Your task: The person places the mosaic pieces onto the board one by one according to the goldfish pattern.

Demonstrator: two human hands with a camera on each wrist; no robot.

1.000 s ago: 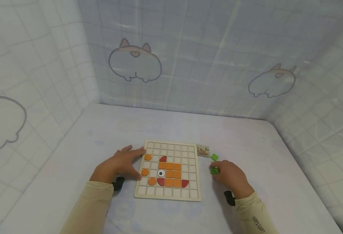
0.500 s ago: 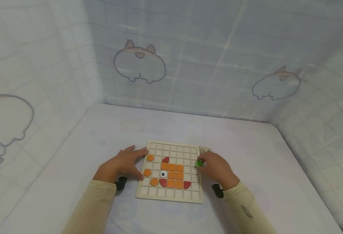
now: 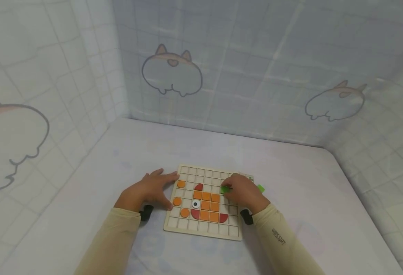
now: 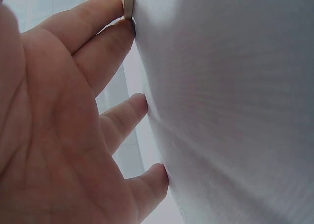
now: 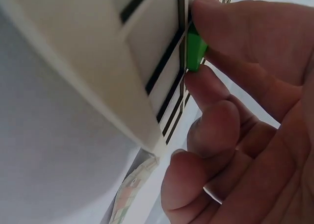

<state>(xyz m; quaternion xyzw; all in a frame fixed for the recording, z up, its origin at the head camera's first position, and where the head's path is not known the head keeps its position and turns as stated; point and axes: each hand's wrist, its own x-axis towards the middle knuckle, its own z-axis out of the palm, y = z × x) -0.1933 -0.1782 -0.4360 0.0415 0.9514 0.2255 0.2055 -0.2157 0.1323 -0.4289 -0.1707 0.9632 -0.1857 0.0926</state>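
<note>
A pale wooden grid board (image 3: 213, 228) lies on the table. My left hand (image 3: 151, 191) is spread at its left side, thumb and fingertips touching the edge; in the left wrist view the other fingertips rest on the white cloth. Over the upper right cells, my right hand (image 3: 244, 191) pinches a green piece (image 3: 225, 189) between thumb and index finger. The right wrist view has this green piece (image 5: 195, 50) against the grid, though whether it is seated in a cell I cannot tell. Orange squares (image 3: 205, 206), red curved pieces (image 3: 223, 218) and an eye disc (image 3: 196, 204) form a figure.
Three orange discs (image 3: 181, 184) sit in cells at the board's left. A small picture card (image 3: 250, 177) lies partly hidden behind my right hand, with a green square (image 3: 261, 188) on the table beside it. Patterned white walls (image 3: 222, 76) enclose the table.
My right hand has carried the green piece leftward from the table beside the board to above its upper right cells. The left hand has stayed at the board's left edge.
</note>
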